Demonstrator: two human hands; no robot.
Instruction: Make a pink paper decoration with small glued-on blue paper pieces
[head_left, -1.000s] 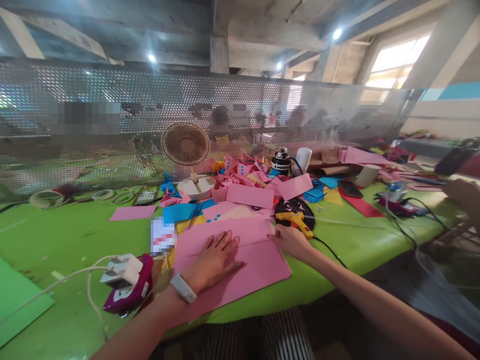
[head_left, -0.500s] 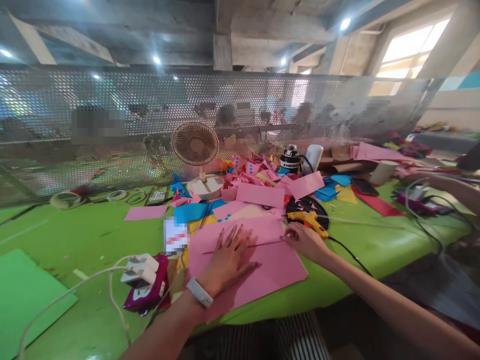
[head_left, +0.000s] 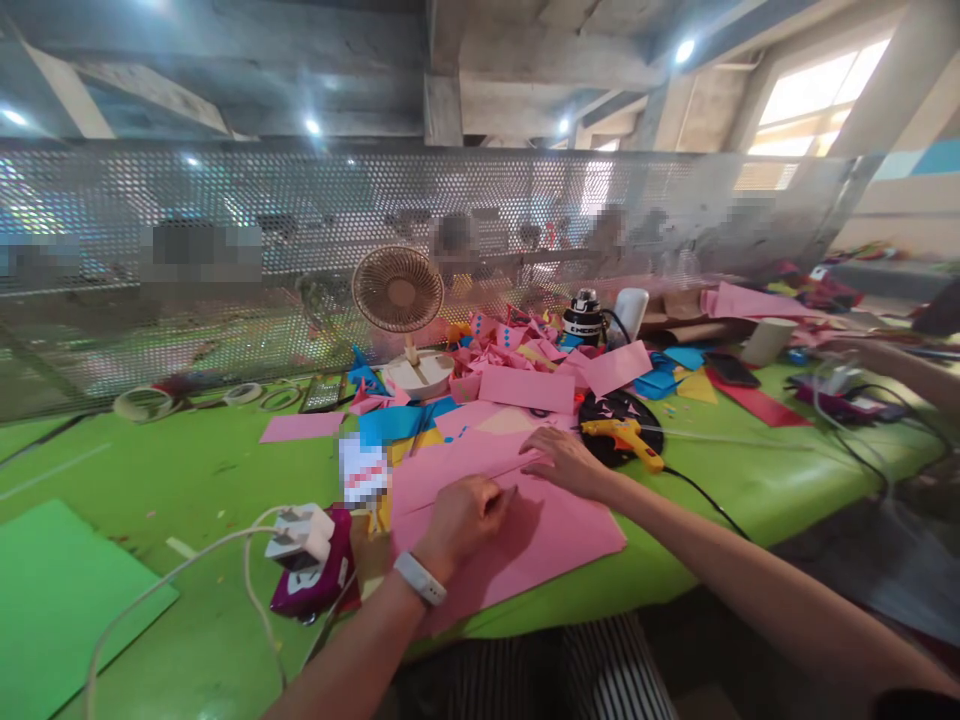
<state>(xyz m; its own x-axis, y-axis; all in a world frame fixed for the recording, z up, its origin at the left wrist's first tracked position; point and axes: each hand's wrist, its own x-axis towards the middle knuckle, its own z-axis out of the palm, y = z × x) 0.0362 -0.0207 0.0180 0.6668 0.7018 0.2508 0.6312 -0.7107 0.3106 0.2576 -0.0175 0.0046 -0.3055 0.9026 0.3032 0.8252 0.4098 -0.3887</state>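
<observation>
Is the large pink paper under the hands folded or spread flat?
Folded, it seems: a straight fold line crosses the pink paper. The right hand presses flat on that line; the left hand rests curled below it.

Green table [head_left: 187, 470]: pink sheet [head_left: 555, 540], green sheet [head_left: 52, 600], fan [head_left: 397, 290], paper scraps [head_left: 517, 350].

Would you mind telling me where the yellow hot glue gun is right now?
In the head view, the yellow hot glue gun lies right of centre on a black round mat, just beyond the right hand.
</observation>
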